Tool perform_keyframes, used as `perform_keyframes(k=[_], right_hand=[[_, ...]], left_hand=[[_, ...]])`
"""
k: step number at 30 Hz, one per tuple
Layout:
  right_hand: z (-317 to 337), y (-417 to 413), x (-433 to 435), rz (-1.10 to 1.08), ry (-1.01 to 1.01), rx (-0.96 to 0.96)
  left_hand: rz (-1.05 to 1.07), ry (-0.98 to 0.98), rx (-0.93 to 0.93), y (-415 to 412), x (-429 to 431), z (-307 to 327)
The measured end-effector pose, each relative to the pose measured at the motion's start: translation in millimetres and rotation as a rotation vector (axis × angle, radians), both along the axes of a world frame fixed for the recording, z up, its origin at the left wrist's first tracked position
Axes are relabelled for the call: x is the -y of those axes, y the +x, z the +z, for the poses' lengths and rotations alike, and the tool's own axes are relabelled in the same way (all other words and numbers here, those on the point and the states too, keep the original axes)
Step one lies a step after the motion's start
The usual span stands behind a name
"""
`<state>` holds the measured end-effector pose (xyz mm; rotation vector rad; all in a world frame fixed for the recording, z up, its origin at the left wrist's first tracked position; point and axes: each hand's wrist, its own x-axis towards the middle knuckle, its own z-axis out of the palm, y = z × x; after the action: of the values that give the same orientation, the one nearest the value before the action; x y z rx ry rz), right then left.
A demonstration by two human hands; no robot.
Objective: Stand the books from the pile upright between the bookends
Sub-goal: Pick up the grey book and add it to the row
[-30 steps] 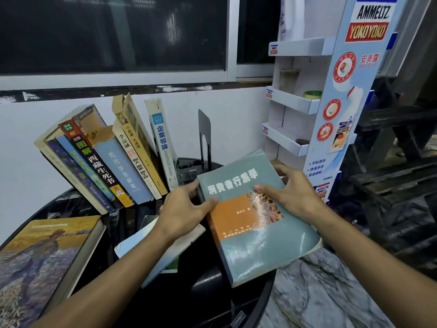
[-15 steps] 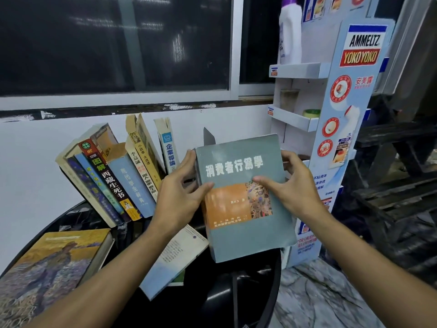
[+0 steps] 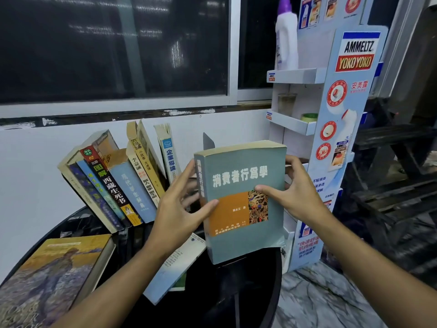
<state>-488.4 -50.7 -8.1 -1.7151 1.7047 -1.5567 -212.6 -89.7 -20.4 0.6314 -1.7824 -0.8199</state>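
I hold a thick grey-green book (image 3: pixel 238 245) with an orange panel upright above the black round table (image 3: pixel 257 301). My left hand (image 3: pixel 179 209) grips its spine edge, thumb on the cover. My right hand (image 3: pixel 293 195) grips its right edge, thumb on the cover. Several books (image 3: pixel 123 183) lean leftward in a row behind my left hand. A dark metal bookend (image 3: pixel 208 142) pokes up behind the held book. On the table lie a pale blue book (image 3: pixel 170 271) and a thick painted-cover book (image 3: pixel 54 278).
A white and blue cardboard display stand (image 3: pixel 331 129) rises right beside the table, carrying a white bottle (image 3: pixel 286 36). A white wall and dark window lie behind. Dark wooden furniture (image 3: pixel 397 162) stands at the right; marble floor (image 3: pixel 319 301) shows below.
The grey-green book has been raised from a tilted, nearly flat position to upright, cover facing me. Both hands rose with it toward the bookend.
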Motion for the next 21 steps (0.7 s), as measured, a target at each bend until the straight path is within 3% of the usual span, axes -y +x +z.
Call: perform_keyframes(k=[6,13,21], right_hand=[[10,8,-7,0.000,0.077,-0.121],[24,41,-28,-0.218,-0.018,-0.187],[44,87,-58,-0.201,0.037,-0.248]], left_hand=[[-0.032,0.077,0.060,4,-7,-3],[0.052,0.005,0.084,-12,-22,0],[0.138,-0.076,0.063,-28,-46,-4]])
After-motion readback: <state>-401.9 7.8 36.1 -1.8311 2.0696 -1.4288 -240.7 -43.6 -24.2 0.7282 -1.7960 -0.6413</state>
